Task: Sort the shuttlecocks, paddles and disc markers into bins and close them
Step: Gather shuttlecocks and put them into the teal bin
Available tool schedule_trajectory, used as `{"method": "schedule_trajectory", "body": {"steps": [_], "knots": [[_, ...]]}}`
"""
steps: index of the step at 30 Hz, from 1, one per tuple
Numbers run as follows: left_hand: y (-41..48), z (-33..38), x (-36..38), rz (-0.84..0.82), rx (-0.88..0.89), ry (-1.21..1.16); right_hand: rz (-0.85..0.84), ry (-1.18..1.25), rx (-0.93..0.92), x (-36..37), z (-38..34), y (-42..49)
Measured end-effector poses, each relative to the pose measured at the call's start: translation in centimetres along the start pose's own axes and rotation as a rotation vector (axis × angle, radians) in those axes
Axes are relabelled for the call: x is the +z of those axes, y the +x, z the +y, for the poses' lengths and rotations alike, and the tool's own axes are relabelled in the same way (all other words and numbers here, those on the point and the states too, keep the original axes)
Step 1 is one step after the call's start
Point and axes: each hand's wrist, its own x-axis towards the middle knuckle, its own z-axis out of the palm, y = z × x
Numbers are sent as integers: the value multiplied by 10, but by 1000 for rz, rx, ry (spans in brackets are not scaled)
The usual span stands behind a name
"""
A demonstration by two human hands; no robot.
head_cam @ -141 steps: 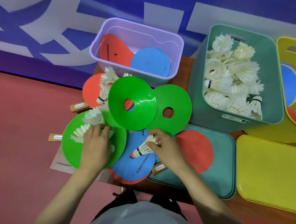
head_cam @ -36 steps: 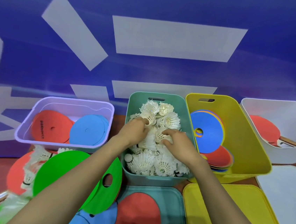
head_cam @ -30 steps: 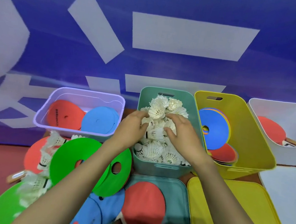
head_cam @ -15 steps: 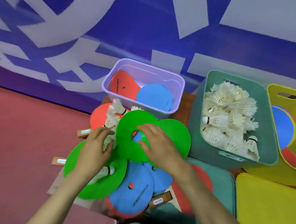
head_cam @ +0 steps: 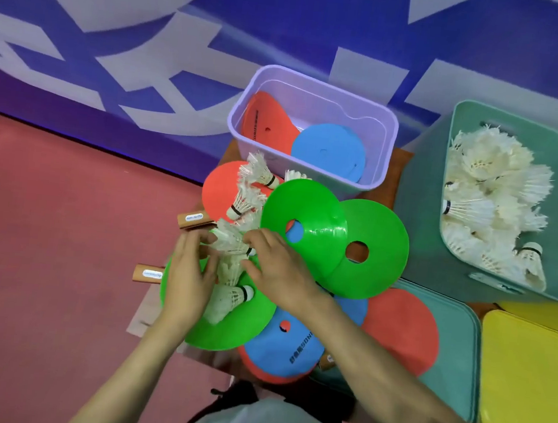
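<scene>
Shifted off green disc marker: right hand curled on shuttlecocks, left hand flat alongside; best scooped together, gently.

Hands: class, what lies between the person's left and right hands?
In the head view, a cluster of white shuttlecocks lies between the left hand and the right hand, resting on a green disc.

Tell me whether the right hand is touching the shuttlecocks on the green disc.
Touching. The head view shows the right hand with its fingertips on the feathers of the shuttlecocks piled on the green disc, with no gap.
</scene>
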Motion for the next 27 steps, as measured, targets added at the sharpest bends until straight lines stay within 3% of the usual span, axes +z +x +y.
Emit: {"method": "schedule_trajectory", "body": {"steps": [2, 6, 10, 15, 22, 27], "knots": [[4, 1, 1, 1, -89, -71, 74, -34, -72, 9, -3, -4], [12, 9, 2, -23, -203, -208, 68, -74, -167, 24, -2, -11], [13, 18, 5, 2, -180, -172, 20, -83, -95, 27, 0, -10], [13, 18, 16, -150, -76, 6, 1, -23, -42, 24, 3, -7], [19, 38, -8, 166, -22, -74, 72, 51, -109, 22, 14, -16], [11, 45, -13, 299, -98, -194, 190, 45, -192, 16, 19, -23]]}}
